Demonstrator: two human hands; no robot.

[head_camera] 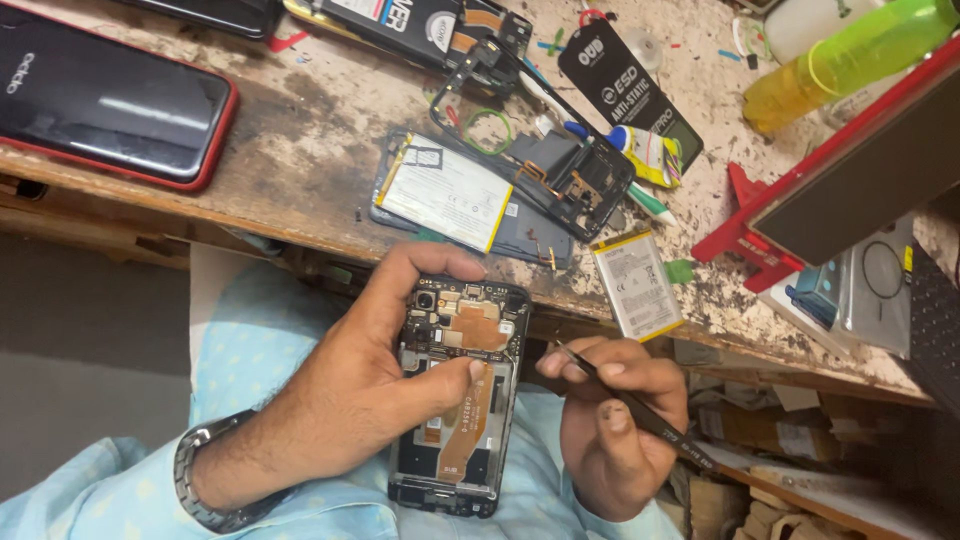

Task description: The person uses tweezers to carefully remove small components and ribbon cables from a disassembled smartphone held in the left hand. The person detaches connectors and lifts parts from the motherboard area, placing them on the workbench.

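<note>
Left hand (350, 390) grips the opened black phone chassis with exposed board and copper flex (458, 395), held over the lap below the tabletop (300, 140) edge. Right hand (615, 420) pinches black tweezers (630, 405), tip beside the chassis. Looks like mid-teardown; next move needs precise tip placement on the board.

Black opened phone (455, 395), copper flex; black tweezers (640, 412); pale-blue dotted shirt (250, 350); red-edged phone (105, 100).

A metal link watch (205, 480) circles the left wrist. The sleeve (90, 495) above it is pale blue cloth with faint small yellow dots. The right hand (615, 420) is bare, with no ring.
</note>
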